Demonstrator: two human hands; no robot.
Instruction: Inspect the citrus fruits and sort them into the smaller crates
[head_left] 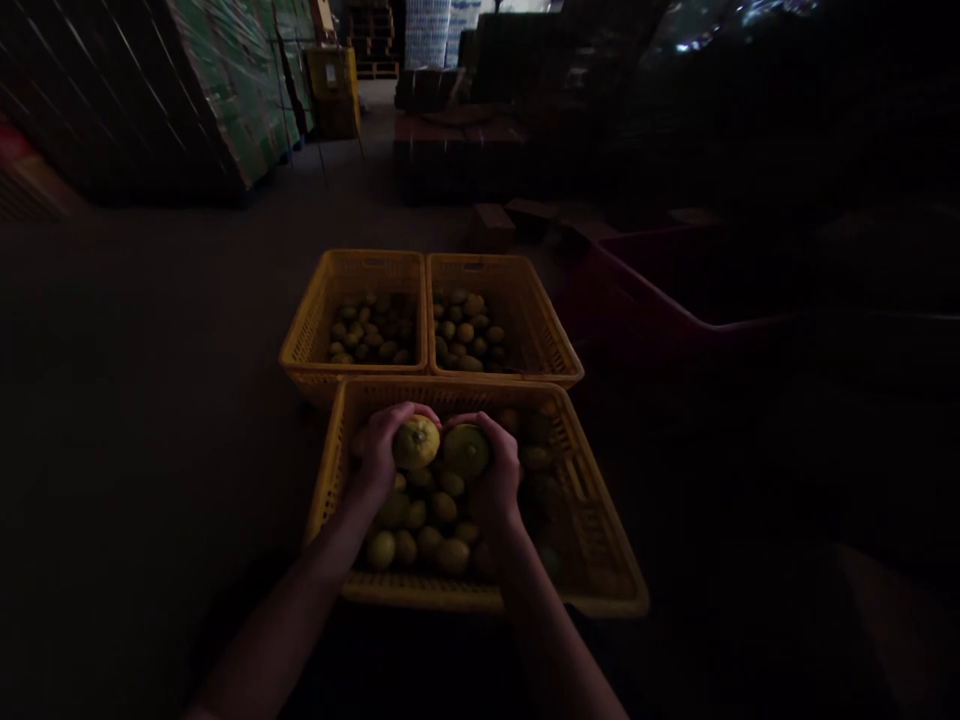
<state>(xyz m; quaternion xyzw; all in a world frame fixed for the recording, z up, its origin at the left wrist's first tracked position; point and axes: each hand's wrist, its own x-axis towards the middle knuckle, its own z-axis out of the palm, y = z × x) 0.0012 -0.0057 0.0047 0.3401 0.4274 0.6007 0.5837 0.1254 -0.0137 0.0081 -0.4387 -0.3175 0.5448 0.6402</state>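
My left hand (pixel 382 450) is wrapped round a yellow, citrus-like fruit (pixel 417 442), its stem end facing me. In my right hand (pixel 498 465) is a darker green fruit (pixel 466 452) of similar size, also with the stem end showing. The two fruits are held side by side, a small gap apart, over the near yellow crate (pixel 600 520). Below them in that crate lie several yellow-green fruits (pixel 453 555). Dim light hides the crate's right side and the undersides of my hands.
Behind the near crate stand two more yellow crates, a left one (pixel 307 325) and a right one (pixel 551 330), each with fruits at the bottom. A dark magenta bin (pixel 645 290) is to the right. Wrapped green stacks (pixel 232 80) and a yellow box (pixel 334 95) stand farther back.
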